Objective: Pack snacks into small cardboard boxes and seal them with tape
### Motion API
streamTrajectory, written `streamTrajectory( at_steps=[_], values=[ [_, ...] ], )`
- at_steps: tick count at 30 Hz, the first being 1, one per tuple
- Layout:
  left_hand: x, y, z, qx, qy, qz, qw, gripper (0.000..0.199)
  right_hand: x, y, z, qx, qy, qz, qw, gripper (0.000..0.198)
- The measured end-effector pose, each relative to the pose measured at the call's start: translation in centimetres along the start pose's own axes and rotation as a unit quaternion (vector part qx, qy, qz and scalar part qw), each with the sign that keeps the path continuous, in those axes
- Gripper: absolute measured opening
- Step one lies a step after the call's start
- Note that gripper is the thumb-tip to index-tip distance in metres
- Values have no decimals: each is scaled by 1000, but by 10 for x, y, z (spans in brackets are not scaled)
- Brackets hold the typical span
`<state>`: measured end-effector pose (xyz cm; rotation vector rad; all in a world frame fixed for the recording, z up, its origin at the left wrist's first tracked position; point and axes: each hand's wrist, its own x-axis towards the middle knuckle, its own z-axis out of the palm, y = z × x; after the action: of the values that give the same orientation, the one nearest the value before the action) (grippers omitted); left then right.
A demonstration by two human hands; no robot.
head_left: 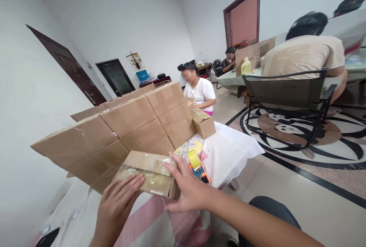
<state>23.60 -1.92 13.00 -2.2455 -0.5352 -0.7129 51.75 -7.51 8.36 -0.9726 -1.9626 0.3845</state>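
Observation:
A small cardboard box (156, 181) with shiny tape along its top seam is held between my two hands, tilted toward me. My left hand (121, 191) lies with its fingers pressed on the box's left top face. At the right end, my right hand (185, 184) grips the box, fingers on the top and thumb low at the near side. Just beyond my right hand, a tape dispenser (200, 169) with a yellow roll rests on the table cloth. Stacked cardboard boxes (128, 117) form a wall right behind the held box.
Another small box (204, 123) stands at the stack's right end on the white cloth (228, 151). A person in a white shirt (200, 92) sits beyond the stack. To the right, another person (303, 52) sits in a folding chair (286, 94). A dark stool (271, 216) is near my right arm.

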Motion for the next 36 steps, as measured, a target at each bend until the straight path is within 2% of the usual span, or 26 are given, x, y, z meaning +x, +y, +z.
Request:
streamTrajectory(
  at_steps=[3, 5, 7, 10, 13, 18, 23, 27, 30, 32, 34, 36],
  values=[
    [59, 14, 11, -42, 38, -10, 998, 30, -5, 8, -31, -82, 163, -51, 982, 85],
    [87, 30, 20, -82, 88, -70, 990, 32, -7, 17, -59, -114, 246, -49, 961, 67],
    [101, 46, 30, -115, 134, -112, 978, 38, -13, 27, -88, -154, 320, -9, 935, 54],
    [92, 65, 45, -129, 156, -115, 973, 31, -33, 45, -118, -233, 379, 33, 895, 44],
    [64, 74, 64, -149, 115, -109, 976, 17, -63, 72, -126, -300, 382, 44, 873, 39],
    [19, 83, 94, -238, 34, -194, 951, 11, -95, 125, -112, -362, 333, 73, 868, 33],
    [-9, 92, 108, -277, 18, -265, 924, 12, -86, 152, -103, -391, 360, 105, 841, 34],
    [-22, 92, 109, -296, 23, -310, 903, 12, -62, 171, -105, -372, 339, 145, 852, 38],
    [-28, 78, 101, -295, 38, -300, 906, 11, -43, 183, -112, -338, 323, 226, 855, 45],
    [-36, 57, 93, -287, 45, -299, 909, 9, -35, 182, -114, -328, 312, 298, 840, 50],
    [-50, 30, 84, -274, 38, -320, 906, 10, -32, 172, -110, -320, 312, 354, 822, 60],
    [-75, -3, 73, -248, 24, -371, 895, 14, -32, 152, -97, -306, 355, 367, 804, 81]
  ],
)
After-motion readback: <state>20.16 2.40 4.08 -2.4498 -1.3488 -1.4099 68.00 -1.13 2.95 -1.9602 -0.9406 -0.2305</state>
